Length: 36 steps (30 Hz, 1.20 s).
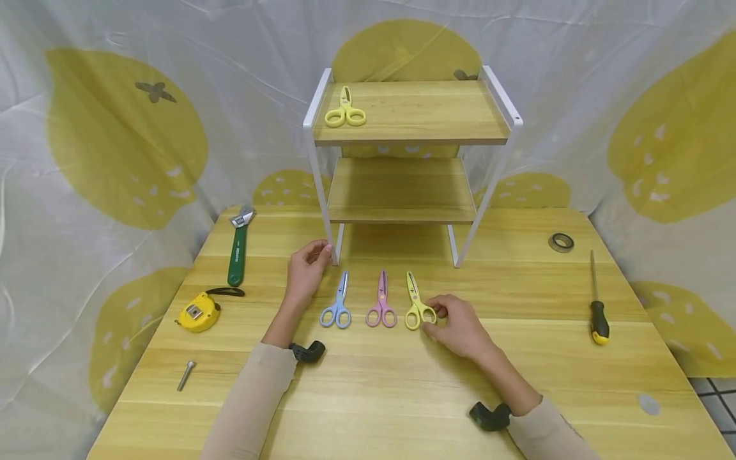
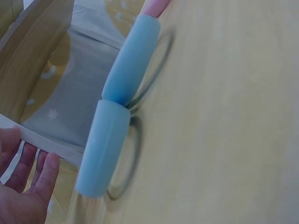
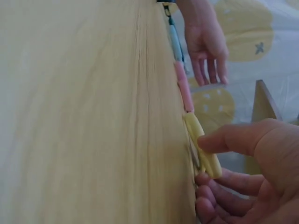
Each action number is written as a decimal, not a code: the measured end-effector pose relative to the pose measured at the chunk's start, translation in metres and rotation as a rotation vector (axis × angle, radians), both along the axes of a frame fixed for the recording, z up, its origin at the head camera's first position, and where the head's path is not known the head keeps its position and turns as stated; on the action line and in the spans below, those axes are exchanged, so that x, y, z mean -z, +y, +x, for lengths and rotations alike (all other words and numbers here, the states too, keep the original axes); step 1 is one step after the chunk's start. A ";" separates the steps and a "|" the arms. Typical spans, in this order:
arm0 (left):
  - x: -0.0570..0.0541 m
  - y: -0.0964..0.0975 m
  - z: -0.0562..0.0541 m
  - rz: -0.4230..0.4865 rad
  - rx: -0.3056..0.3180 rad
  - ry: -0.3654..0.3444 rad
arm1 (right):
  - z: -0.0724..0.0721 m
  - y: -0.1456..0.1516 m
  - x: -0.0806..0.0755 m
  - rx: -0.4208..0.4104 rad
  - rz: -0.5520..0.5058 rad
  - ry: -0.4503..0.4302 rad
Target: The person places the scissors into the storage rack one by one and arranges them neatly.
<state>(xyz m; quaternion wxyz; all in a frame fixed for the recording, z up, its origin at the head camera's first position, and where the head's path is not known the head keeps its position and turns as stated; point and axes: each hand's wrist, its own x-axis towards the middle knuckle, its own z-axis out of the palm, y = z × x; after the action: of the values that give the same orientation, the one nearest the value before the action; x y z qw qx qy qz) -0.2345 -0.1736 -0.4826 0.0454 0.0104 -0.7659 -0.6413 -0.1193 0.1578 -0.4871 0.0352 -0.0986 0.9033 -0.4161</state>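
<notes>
A white-framed, two-tier wooden shelf rack stands at the back of the table. My left hand is at its front left leg, thumb against the metal and fingers by the same bar. Blue scissors, pink scissors and yellow scissors lie in a row before the rack, blades away from me. My right hand pinches the yellow scissors' right handle loop, thumb on top and fingertips underneath. Another yellow pair of scissors lies on the rack's top tier, at its left.
On the left of the table are an adjustable wrench, a yellow tape measure and a bolt. Along the right lie a roll of tape, a screwdriver and a grey disc. A lemon-print curtain hangs behind.
</notes>
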 end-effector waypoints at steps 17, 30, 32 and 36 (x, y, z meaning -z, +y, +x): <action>0.001 0.001 0.000 -0.034 -0.006 0.008 | 0.009 0.012 -0.039 -0.024 -0.142 -0.063; 0.003 0.002 -0.001 -0.036 -0.010 0.005 | 0.020 0.024 -0.126 -0.025 -0.321 0.157; 0.003 0.001 -0.001 -0.030 -0.010 0.008 | 0.018 0.026 -0.142 -0.032 -0.354 0.224; 0.002 0.001 -0.001 -0.027 -0.010 0.007 | 0.009 0.026 -0.175 -0.044 -0.398 0.356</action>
<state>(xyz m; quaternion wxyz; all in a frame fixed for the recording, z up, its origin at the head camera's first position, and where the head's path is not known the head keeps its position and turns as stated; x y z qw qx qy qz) -0.2352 -0.1726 -0.4849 0.0516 0.0112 -0.7741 -0.6308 -0.1103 0.1840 -0.3123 -0.1351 -0.1947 0.7935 -0.5606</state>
